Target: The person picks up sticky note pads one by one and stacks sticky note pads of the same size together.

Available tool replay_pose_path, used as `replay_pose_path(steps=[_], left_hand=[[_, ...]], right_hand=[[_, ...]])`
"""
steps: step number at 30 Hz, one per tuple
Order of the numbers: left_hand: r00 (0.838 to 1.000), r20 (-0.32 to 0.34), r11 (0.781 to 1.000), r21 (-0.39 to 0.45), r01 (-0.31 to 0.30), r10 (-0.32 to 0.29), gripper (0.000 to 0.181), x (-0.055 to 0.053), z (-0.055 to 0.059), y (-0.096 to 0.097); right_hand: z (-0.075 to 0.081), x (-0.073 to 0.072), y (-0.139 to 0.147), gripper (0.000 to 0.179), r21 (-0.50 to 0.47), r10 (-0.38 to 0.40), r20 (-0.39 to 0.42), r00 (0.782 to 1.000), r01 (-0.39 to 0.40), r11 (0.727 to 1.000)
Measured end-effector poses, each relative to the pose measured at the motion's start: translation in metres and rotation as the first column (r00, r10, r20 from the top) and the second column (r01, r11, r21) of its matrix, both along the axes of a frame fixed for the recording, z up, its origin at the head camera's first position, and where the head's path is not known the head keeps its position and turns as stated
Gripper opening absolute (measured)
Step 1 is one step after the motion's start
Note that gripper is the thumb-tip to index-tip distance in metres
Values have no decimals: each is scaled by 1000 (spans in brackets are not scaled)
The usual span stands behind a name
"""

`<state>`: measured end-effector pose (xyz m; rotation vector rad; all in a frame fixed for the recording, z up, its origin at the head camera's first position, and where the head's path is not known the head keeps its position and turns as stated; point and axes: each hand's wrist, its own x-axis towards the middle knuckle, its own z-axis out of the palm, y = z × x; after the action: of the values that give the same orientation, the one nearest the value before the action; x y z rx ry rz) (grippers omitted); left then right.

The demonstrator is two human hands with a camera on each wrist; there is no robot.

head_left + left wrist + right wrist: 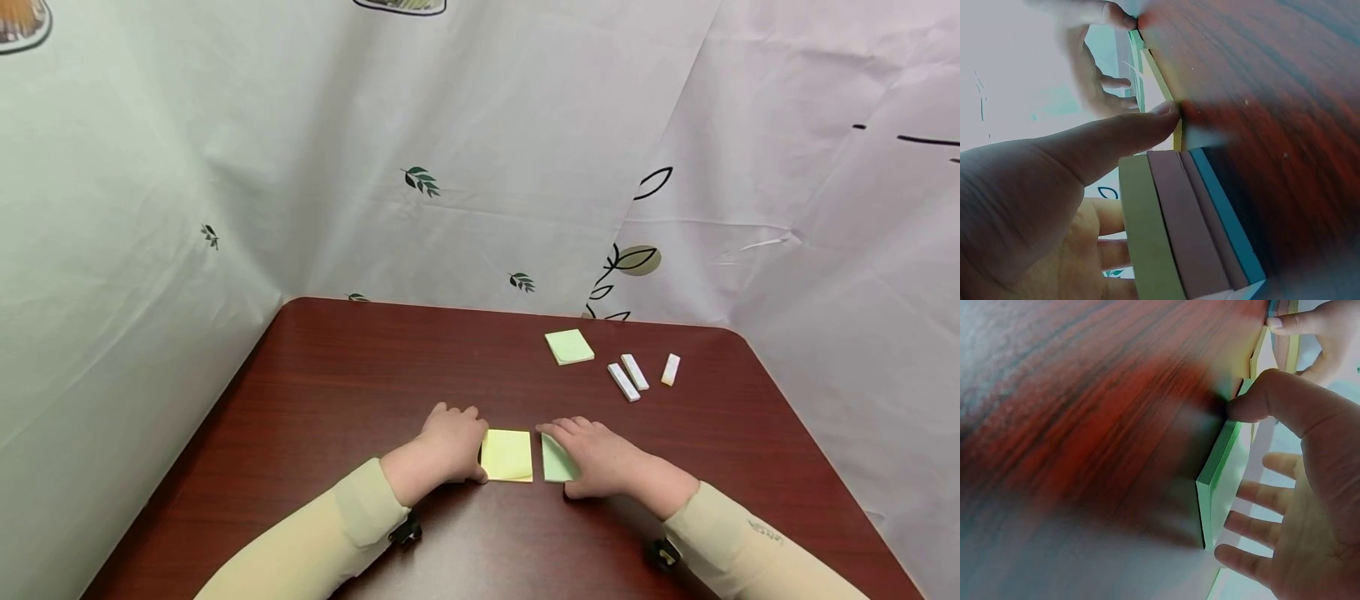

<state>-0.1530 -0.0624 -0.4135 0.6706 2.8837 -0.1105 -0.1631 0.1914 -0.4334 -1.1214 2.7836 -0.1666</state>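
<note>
A yellow sticky note pad (pixel 507 456) lies flat on the dark red table. My left hand (pixel 452 442) pinches its left side, thumb (pixel 1163 119) on the near edge and index finger by the far corner. Beneath the left palm, a stack of sticky note pads (pixel 1185 219) in yellow-green, pink and blue stands beside the yellow pad; the hand hides it in the head view. Across a narrow gap to the right, my right hand (pixel 600 457) spans a green sticky note pad (pixel 1230 469), thumb against its near edge and fingertips around the far edge.
Farther back on the table (pixel 390 350) lies a pale green sticky note pad (pixel 570 347). Right of it are three narrow white blocks (pixel 634 372). A patterned white cloth (pixel 480 208) hangs behind and along both sides of the table.
</note>
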Motion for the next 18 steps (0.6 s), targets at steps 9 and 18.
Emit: replay_pose_path(steps=[9, 18], left_hand=[[1000, -11, 1000, 5, 9, -9, 54, 0, -2, -1], [1000, -14, 1000, 11, 15, -15, 54, -1, -3, -3]], right_hand=[[0, -3, 5, 72, -38, -35, 19, 999, 36, 999], [7, -6, 16, 65, 2, -137, 34, 990, 137, 991]])
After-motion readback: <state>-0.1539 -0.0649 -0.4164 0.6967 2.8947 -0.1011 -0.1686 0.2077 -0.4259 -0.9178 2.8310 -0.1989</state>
